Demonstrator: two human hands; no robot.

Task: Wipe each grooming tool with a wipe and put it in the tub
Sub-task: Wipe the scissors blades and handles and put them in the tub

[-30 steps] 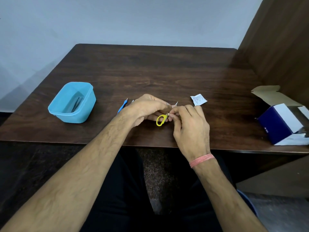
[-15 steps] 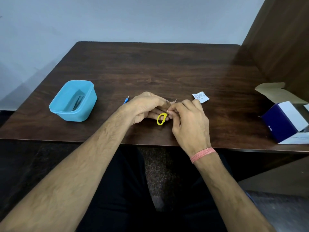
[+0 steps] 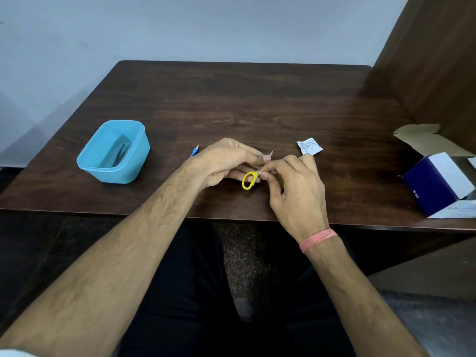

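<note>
**Scissors mid-wipe, tub waiting at the left**

The scissors (image 3: pixel 250 179), known by their yellow handle loop, are held just above the near middle of the surface (image 3: pixel 231 104), between both hands. The left hand (image 3: pixel 226 161) is curled round the blade end, its fingertips pinching a small pale wipe (image 3: pixel 266 157) whose corners stick up past the knuckles. The right hand (image 3: pixel 296 184) pinches the scissors near the handle, thumb and forefinger closed on them. The two hands meet at the tool, so one seems to steady it while the other works the wipe along the metal. The blades are hidden under the fingers, and how much of them is covered by the wipe cannot be told.

The tub (image 3: pixel 114 153), blue and open-topped, stands well to the left on the surface. Something dark and slim already lies in it, probably a finished tool. A blue tool (image 3: pixel 195 151) peeks out from behind the left wrist, lying on the surface between hand and tub; it likely waits its turn.

Beyond the right hand lies a torn white sachet (image 3: pixel 309 146), apart from the work. At the far right sits an open box (image 3: pixel 438 184), dark blue and white. The way from hands to tub looks free, save for the blue tool lying near that line.
</note>
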